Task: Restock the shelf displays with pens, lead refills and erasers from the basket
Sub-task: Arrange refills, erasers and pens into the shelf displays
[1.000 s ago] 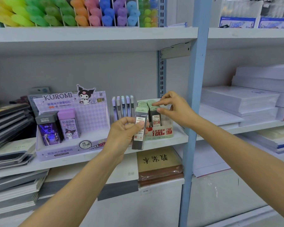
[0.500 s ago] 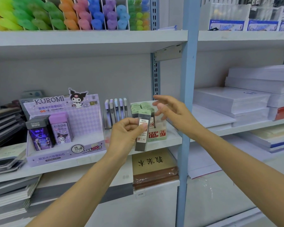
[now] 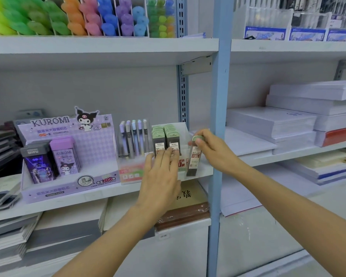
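The left hand is resting with straight fingers against the front of the clear plastic display tray on the white shelf. The right hand is pinching the green cap of one dark rectangular lead refill case, holding it nearly upright at the tray's right end, beside two rows of matching green-capped cases. Five pastel pens are standing just left of them.

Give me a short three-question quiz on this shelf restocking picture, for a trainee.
1. True or false: the left hand grips the loose lead refill case.
2. The right hand pinches that case by its: A green cap, B bottom end, C label.
3. How many rows of green-capped cases stand in the clear display tray?
Key: 1 false, the right hand holds it, and the left only touches the rows with straight fingers; 2 A; 3 two.
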The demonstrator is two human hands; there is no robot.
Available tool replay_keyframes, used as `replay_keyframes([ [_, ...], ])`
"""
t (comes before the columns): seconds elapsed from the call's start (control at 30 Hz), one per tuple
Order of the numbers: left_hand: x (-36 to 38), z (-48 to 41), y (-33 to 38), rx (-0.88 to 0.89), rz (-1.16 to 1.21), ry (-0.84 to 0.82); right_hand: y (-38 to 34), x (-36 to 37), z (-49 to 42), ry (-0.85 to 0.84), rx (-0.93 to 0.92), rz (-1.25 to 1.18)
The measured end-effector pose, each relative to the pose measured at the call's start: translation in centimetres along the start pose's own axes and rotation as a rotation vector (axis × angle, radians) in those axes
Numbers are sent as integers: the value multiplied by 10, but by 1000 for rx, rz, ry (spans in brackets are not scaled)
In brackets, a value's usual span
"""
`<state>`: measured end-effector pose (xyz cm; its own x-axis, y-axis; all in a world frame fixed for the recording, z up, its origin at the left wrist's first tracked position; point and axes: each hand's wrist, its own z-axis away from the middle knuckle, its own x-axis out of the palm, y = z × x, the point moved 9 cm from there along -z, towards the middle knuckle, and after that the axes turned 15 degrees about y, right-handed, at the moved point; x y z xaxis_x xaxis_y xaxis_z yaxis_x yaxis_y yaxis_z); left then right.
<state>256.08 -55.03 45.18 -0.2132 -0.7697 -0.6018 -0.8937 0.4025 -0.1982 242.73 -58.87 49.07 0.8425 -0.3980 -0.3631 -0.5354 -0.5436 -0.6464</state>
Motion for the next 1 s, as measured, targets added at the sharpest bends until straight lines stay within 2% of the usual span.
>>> replay_keyframes([
  [0.2,-20,-15,-6,22,75,139,-5,0,6,-37,-29,5],
  [0.4,-21,-24,-13,34,155,164,-7,-7,5,-86,-4,-43],
  [0.5,-23,-40,-20,32,184,185,-15,-31,-15,92,28,-121],
  [0.6,-6,-49,-24,101,126,89,-44,-64,-37,351,-106,-143],
  [0.7,2,-47,-31,101,142,69,-63,-71,-52,483,-213,-97],
  [0.87,-1,-42,-41,95,169,89,-50,-26,-62,390,-238,146],
  [1.0,-1,-42,-43,91,195,92,-30,-3,-69,299,-217,237],
])
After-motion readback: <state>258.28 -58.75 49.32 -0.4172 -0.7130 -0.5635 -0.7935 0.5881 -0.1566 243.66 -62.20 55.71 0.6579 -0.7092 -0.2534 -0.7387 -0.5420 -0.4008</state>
